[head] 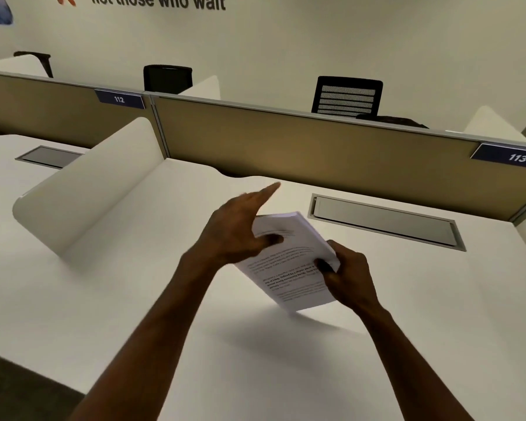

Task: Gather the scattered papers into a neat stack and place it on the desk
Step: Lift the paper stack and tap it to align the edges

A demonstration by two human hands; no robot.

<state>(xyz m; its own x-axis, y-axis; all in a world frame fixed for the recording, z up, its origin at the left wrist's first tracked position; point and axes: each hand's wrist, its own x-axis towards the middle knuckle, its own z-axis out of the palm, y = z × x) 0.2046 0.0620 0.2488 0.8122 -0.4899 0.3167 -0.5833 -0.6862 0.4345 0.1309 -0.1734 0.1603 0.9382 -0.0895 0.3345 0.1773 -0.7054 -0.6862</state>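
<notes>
With the paper stack (289,262) gripped by right hand (345,278) fingers, left hand (240,226) splayed open, squaring seemed underway; lowering onto the table (134,299) looked next.

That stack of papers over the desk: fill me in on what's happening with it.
A person holds the stack of papers tilted above the white desk, not yet set down; its shadow falls on the desktop below. The right hand grips the stack's right edge, thumb on the printed top page. The left hand is against the left edge with its thumb on the page and fingers stretched out. No loose sheets show on the desk. A metal cable hatch lies just beyond.
</notes>
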